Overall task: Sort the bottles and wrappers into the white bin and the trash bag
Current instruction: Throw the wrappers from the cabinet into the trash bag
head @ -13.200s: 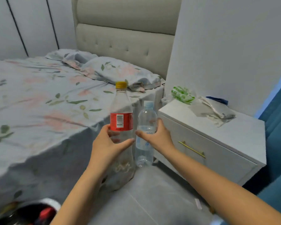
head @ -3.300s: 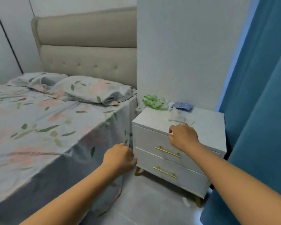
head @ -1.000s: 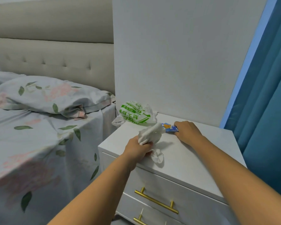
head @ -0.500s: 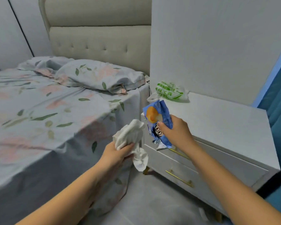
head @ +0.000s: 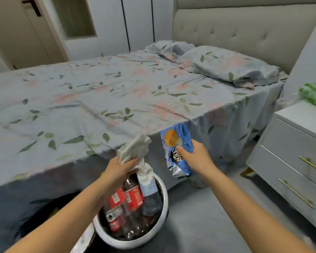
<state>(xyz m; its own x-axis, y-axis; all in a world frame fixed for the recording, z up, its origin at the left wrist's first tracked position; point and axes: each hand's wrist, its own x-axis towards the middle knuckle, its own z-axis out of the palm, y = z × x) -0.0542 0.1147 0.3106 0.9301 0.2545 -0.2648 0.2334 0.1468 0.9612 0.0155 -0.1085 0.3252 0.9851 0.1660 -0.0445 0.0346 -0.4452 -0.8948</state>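
My left hand (head: 118, 170) grips a crumpled white wrapper (head: 134, 149), held just above the far rim of the round white bin (head: 163, 212) on the floor. Inside the bin lie several plastic bottles (head: 128, 199) with red labels and one with a pale blue label. To the right, my right hand (head: 195, 157) holds a blue snack wrapper (head: 174, 143) with a cartoon face upright in front of the bed's side. A dark bag (head: 84, 241), partly hidden by my left arm, lies left of the bin at the bottom edge.
The bed (head: 98, 99) with a floral sheet fills the view behind the bin. A white nightstand (head: 297, 143) with gold handles stands at the right, and a green-printed plastic bag (head: 315, 94) lies on its top. Grey floor (head: 199, 216) lies between bin and nightstand.
I have turned left from the nightstand and looked down; the white bin with bottles has come into view. Both hands still hold their wrappers, now lower and over the bin area.
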